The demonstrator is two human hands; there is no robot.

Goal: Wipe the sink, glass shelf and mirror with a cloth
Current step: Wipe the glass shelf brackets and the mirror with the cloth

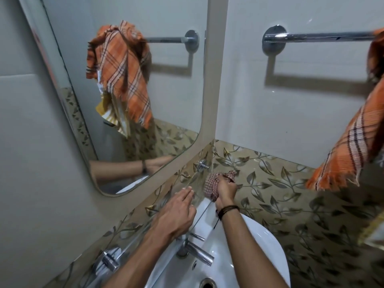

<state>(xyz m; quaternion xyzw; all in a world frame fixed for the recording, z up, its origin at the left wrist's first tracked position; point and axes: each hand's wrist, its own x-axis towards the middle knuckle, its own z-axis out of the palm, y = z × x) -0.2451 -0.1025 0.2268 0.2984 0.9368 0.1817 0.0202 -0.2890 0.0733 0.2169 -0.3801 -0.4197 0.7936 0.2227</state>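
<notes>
My right hand [225, 189] grips a small red-and-white checked cloth [212, 185] and presses it on the far right end of the clear glass shelf [166, 201], near its chrome bracket [202, 164]. Flat on the shelf's middle lies my left hand [176, 215], fingers spread, holding nothing. The white sink [268, 246] sits below the shelf with its chrome tap [199, 253] under my forearms. The rounded mirror [124, 90] hangs above on the left wall and reflects my arms and an orange towel.
A chrome towel rail [315, 36] runs along the right wall with an orange checked towel [349, 150] hanging from it at the far right. Leaf-patterned tiles [280, 194] cover the lower walls. A second chrome bracket [110, 259] holds the shelf's near end.
</notes>
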